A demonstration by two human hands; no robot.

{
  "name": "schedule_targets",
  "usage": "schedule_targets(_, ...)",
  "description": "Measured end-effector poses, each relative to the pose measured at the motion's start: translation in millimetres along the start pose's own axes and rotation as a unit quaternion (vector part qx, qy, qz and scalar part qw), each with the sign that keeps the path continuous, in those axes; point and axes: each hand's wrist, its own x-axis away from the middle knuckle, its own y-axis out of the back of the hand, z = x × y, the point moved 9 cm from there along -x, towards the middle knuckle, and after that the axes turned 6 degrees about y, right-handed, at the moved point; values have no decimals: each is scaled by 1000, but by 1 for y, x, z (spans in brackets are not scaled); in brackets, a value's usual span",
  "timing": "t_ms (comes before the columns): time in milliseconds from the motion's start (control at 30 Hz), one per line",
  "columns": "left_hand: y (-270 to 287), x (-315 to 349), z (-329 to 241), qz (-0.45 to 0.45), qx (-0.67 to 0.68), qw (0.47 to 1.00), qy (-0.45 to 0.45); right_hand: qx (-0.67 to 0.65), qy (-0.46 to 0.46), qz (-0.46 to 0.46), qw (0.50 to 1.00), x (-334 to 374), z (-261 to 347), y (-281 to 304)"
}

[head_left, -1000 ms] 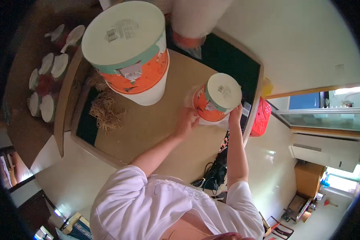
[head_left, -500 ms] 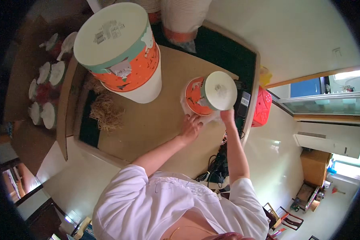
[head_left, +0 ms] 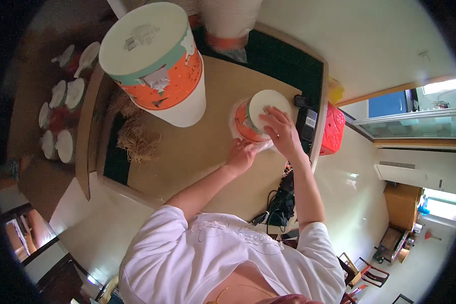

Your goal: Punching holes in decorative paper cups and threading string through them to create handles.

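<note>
A small round box [head_left: 245,123], orange with a green rim and a cream end facing up, stands on the board in front of me. Clear plastic [head_left: 265,145] is gathered around its lower part. My left hand [head_left: 241,154] is at the near left side of the box, its fingers bent and gripping the plastic at the base. Across the cream end lies my right hand [head_left: 283,133], fingers stretched over the top near a small printed label. To the left, a much larger matching round box [head_left: 162,91] stands on a white base, its cream end also up.
Shredded straw-like filler [head_left: 137,139] lies left of the big box. Paper tubs in plastic [head_left: 230,23] are stacked at the back. A cardboard box [head_left: 28,131] at far left holds several lidded containers. Black cables [head_left: 276,207] and a red stool [head_left: 332,129] are on the right.
My right hand has moved from the near right side of the small box up onto its cream end. My left hand has stayed at the base, its fingers now more bent.
</note>
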Motion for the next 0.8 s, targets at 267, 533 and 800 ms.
schedule_targets(267,0,-11,28,-58,200,978,15,11,6,-7,1000,9,-2,-24)
schedule_targets(533,11,3,30,8,-46,996,-78,-312,-212,-391,839,79,-131,-2)
schedule_targets(800,-13,6,8,158,-56,986,20,-127,-416,-108,894,121,-152,-84)
